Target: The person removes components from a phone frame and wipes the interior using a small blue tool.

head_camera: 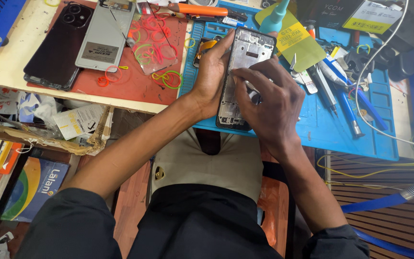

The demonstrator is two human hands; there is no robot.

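Between both hands, at the near edge of the blue work mat [312, 129], stands the opened phone frame [242, 72] — the left hand [212, 76] clamped along its side, the right hand [269, 103] with fingertips pinched together on its inner face. A slip could tip it off that edge into the lap. Right of the right hand, screwdrivers [346, 105] and tweezers [324, 88] crowd in — left of the left hand lies a red mat [130, 86] strewn with rubber bands [156, 48].

Both hands forward, left hand [212, 76] curled in a grip, right hand [269, 103] fingers bent, pressing down.
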